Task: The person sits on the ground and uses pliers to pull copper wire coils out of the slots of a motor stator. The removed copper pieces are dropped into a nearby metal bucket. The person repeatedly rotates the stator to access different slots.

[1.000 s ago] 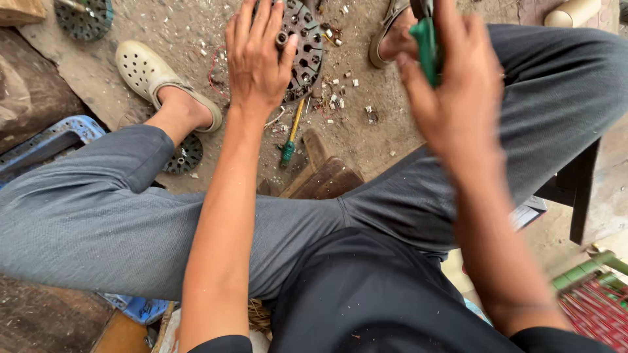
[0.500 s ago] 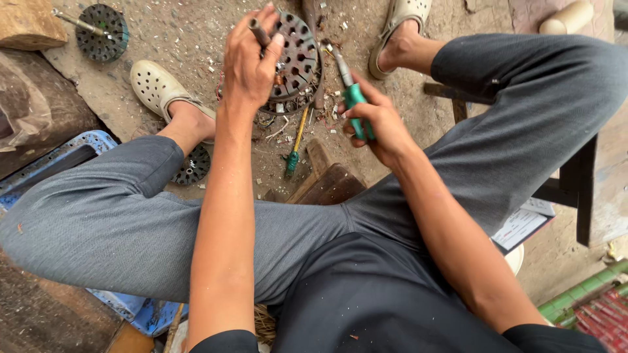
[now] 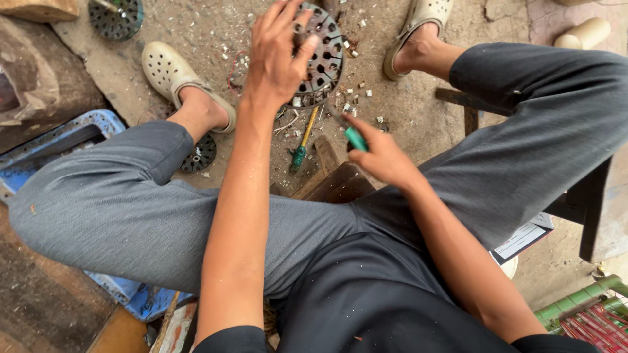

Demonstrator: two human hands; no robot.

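I see even, soft daylight with no hard shadows and no glare. The ground looks bright and sharp, and the trousers show clear weave. The left hand seems slightly blurred, perhaps from motion. Edges bend a little.

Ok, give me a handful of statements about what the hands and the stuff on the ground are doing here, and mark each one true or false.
1. The left hand rests on a round perforated metal disc. True.
2. The right hand holds a tool with a red handle. False: the handle of the tool is green.
3. A screwdriver lies on the ground between the feet. True.
4. The person is barefoot. False: each foot wears a pale perforated clog.
5. Small bits of metal scrap lie scattered on the ground near the disc. True.
6. Both hands grip the disc. False: only the left hand touches it.
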